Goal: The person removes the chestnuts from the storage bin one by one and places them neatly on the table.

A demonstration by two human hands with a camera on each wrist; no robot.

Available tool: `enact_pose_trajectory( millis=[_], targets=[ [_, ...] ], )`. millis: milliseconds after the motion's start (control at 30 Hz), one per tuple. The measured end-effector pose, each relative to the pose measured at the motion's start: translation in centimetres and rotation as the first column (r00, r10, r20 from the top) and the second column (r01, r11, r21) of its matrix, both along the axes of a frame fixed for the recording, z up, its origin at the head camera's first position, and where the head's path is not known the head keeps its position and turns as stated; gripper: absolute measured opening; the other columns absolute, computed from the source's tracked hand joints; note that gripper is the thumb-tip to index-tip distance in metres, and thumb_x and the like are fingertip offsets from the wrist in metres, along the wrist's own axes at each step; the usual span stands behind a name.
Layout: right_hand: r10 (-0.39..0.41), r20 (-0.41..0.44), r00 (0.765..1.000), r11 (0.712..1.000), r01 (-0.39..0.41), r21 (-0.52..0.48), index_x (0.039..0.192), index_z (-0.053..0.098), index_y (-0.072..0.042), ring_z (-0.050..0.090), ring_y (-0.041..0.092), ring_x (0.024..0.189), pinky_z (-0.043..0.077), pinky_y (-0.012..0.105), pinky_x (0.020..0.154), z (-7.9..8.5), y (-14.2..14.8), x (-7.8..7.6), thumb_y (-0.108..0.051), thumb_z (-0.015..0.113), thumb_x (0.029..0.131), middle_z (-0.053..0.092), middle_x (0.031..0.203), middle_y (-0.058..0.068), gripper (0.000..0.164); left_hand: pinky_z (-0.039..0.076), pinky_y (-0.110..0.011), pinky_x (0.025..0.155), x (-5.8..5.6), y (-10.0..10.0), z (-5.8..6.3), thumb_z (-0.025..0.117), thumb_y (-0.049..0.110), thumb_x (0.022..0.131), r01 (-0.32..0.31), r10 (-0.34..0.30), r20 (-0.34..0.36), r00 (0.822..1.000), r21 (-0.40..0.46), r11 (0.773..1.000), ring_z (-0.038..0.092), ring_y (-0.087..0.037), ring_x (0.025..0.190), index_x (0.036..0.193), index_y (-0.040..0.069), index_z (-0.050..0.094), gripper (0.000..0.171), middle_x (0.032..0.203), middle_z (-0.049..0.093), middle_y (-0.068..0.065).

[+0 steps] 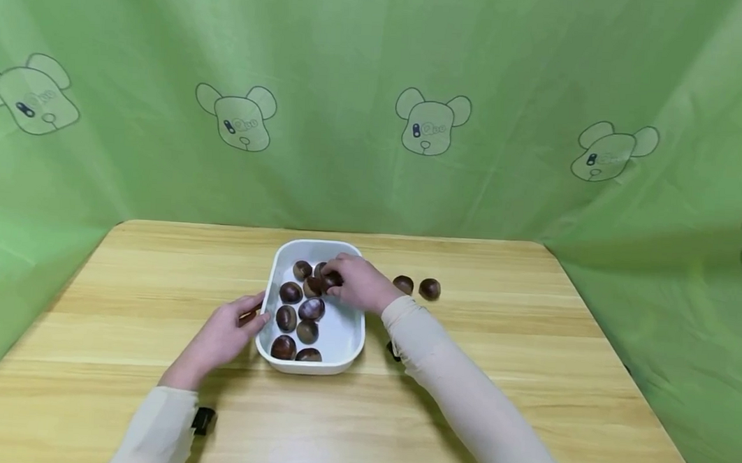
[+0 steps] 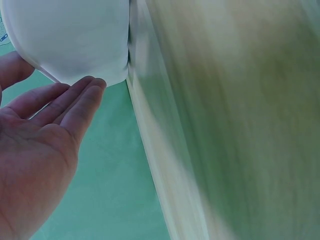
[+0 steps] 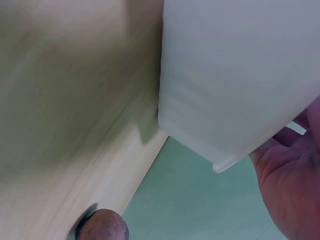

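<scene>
The white, round-cornered, rectangular container [image 1: 347, 335] stands on the light wood-grain counter [image 1: 590, 383]. At its left wall, the left hand [image 1: 224, 332] has the thumb over the rim and the other fingers, only slightly bent, against the outside: a light pinch. If that hold slackens or the hand pushes sideways, the container could slide or tip, since the smooth bottom probably has little grip.

Over the far half of the container, the right hand [image 1: 358, 283] is nearly closed, pinching one glossy dark-brown chestnut [image 1: 332, 280] between thumb and fingers. The shell looks round and slick, so an uneven squeeze could make it squirt out; dropped from there, it might knock against the other brown chestnuts [image 1: 291, 292], which lie mostly along the container's left half, and set them rolling. Several of these sit just beside the held one, so the fingertips could also nudge a neighbour by mistake.

To the right of the container, a nearer loose chestnut [image 1: 402, 283] and a farther loose chestnut [image 1: 429, 289] rest on the counter. The cream sleeve [image 1: 463, 390] passes close to the nearer one; a low sweep of the forearm could send it rolling away from the container.
</scene>
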State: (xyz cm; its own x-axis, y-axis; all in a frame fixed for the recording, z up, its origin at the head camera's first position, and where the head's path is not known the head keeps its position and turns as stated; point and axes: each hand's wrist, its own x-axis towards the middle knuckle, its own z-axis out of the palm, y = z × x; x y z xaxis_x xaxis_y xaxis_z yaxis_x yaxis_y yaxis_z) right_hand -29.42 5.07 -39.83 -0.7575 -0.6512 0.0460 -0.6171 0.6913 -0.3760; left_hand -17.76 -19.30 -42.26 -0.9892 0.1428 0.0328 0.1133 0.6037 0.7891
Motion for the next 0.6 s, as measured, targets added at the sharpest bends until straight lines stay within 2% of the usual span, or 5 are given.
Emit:
enact_pose_trajectory(
  millis=[100, 233, 467, 600],
  targets=[
    [-0.011, 0.015, 1.0, 0.998, 0.012, -0.055, 0.124, 0.065, -0.005, 0.06, 0.022, 0.106, 0.048, 0.035, 0.099, 0.1, 0.1, 0.1, -0.014, 0.076, 0.087, 0.064, 0.115, 0.008, 0.039, 0.037, -0.054, 0.106, 0.0, -0.1, 0.2, 0.057, 0.017, 0.101, 0.008, -0.008, 0.001, 1.0, 0.003, 1.0, 0.046, -0.045, 0.127, 0.145, -0.005, 0.041, 0.052, 0.145, 0.042, -0.027],
    [-0.027, 0.078, 0.997, 0.983, 0.04, -0.178, 0.123, 0.065, -0.005, 0.059, 0.022, 0.109, 0.046, 0.035, 0.101, 0.2, 0.3, 0.2, -0.012, 0.076, 0.086, 0.064, 0.117, 0.007, 0.039, 0.039, -0.053, 0.105, 0.1, -0.2, 0.2, 0.057, 0.017, 0.101, 0.01, -0.01, -0.003, 1.0, 0.002, 1.0, 0.048, -0.045, 0.125, 0.144, -0.006, 0.041, 0.052, 0.144, 0.043, -0.028],
    [-0.025, 0.164, 0.986, 0.935, 0.081, -0.344, 0.122, 0.066, -0.007, 0.061, 0.022, 0.108, 0.049, 0.038, 0.099, 0.8, 1.5, 0.5, -0.011, 0.076, 0.086, 0.065, 0.12, 0.007, 0.038, 0.041, -0.051, 0.104, 0.0, -0.2, 0.1, 0.058, 0.016, 0.1, 0.01, -0.01, -0.013, 1.0, 0.008, 1.0, 0.05, -0.044, 0.123, 0.144, -0.007, 0.041, 0.052, 0.141, 0.045, -0.029],
    [-0.047, 0.234, 0.971, 0.896, 0.145, -0.419, 0.123, 0.066, -0.007, 0.062, 0.023, 0.106, 0.052, 0.036, 0.095, 1.3, 2.6, 0.7, -0.012, 0.077, 0.085, 0.066, 0.117, 0.006, 0.039, 0.041, -0.051, 0.104, -0.1, -0.1, 0.0, 0.058, 0.016, 0.1, 0.006, -0.006, -0.016, 1.0, 0.007, 1.0, 0.05, -0.044, 0.124, 0.144, -0.006, 0.041, 0.052, 0.141, 0.047, -0.029]
  ],
)
